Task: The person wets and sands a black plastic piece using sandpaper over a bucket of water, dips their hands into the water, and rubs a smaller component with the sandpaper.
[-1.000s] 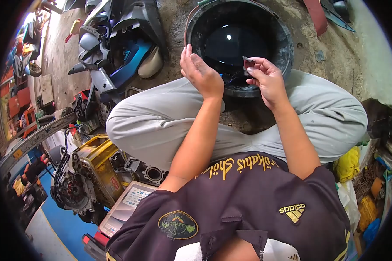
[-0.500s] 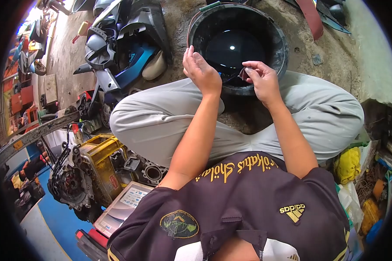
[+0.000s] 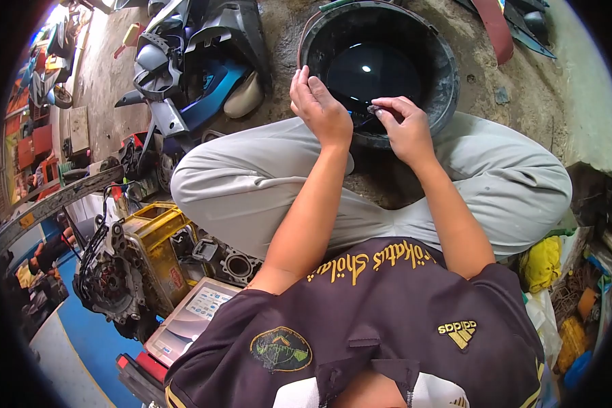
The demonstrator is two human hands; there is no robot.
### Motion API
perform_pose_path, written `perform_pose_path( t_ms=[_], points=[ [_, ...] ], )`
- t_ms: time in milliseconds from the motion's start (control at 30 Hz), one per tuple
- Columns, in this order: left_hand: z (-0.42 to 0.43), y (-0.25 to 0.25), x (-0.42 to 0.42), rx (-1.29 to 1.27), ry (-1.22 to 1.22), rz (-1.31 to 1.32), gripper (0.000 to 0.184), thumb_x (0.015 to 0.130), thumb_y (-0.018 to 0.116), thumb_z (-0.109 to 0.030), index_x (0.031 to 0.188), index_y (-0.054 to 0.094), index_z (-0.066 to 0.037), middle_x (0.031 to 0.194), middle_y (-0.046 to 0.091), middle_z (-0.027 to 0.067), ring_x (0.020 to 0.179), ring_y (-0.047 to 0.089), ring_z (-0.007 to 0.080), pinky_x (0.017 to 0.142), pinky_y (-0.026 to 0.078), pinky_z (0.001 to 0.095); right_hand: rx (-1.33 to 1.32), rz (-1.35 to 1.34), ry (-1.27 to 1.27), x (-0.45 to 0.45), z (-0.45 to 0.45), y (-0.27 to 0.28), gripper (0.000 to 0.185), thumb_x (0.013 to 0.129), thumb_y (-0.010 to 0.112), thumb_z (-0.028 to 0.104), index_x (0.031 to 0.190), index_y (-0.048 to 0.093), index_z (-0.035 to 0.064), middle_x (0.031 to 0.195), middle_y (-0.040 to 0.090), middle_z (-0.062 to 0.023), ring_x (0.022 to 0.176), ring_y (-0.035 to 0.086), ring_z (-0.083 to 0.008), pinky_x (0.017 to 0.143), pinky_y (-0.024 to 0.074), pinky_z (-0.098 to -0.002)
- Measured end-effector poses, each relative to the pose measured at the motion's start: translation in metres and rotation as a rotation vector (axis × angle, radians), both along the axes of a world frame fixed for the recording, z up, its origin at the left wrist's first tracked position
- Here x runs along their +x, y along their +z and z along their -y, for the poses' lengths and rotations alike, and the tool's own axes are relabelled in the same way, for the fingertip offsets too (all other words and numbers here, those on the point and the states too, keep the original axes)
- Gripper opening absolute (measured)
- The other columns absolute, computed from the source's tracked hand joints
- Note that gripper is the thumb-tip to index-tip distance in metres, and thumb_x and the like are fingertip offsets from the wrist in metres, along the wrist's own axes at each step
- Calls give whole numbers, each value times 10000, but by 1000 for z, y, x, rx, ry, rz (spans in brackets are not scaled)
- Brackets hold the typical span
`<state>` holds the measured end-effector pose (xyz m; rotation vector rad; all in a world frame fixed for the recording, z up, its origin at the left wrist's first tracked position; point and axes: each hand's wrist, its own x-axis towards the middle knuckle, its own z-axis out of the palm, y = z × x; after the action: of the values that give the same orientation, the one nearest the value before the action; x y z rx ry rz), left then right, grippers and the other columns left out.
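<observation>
Right hand [image 3: 408, 129]: pinching a small scrap [image 3: 372, 109] over the near side of the bucket [image 3: 443, 75]
Left hand [image 3: 321, 109]: fingers straight by the left rim, can't tell if gripping anything
Floor [image 3: 283, 37]: decent strip between bucket and fairings [image 3: 228, 34]

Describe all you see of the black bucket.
The black bucket looks like plastic: round, deep, inner wall scuffed grey. It stands upright on the stained floor, dark liquid inside catching a reflection. A thin handle with a green grip lies along its left rim. The left hand and right hand overlap its near side; contact is unclear.
</observation>
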<state>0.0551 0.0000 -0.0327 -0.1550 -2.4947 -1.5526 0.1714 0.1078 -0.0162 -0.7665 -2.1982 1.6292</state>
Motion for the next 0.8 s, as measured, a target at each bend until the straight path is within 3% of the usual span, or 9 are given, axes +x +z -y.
perform_pose_path(
  t_ms=[200,300,433,800],
  points=[
    [0,1,0,0,-5,5,515,1187,364,-382,1420,619,0,1474,592,190,1407,512,364,1210,330,466,293,-50,66,-7,12,0,198,916,707,20,1110,737,-8,1005,756,-176,934,735,-350,862,582,-436],
    [0,0,1,-11,-10,0,526,1188,355,-390,1420,617,3,1476,587,191,1404,513,365,1212,327,465,304,-63,152,-4,14,2,158,905,704,9,1061,722,-13,1011,735,-182,957,705,-400,862,570,-476],
    [0,4,2,35,-25,20,463,1176,396,-320,1406,615,17,1503,572,198,1417,484,378,1215,311,498,369,-93,188,11,14,9,167,882,689,-37,1043,724,-9,1005,706,-168,981,677,-381,866,562,-457],
    [-2,3,0,-1,0,-2,588,1191,317,-419,1383,631,40,1450,594,217,1416,505,371,1219,352,471,499,-160,267,5,15,8,190,869,681,-47,1051,699,4,963,673,-156,917,643,-366,824,550,-474]
  ],
)
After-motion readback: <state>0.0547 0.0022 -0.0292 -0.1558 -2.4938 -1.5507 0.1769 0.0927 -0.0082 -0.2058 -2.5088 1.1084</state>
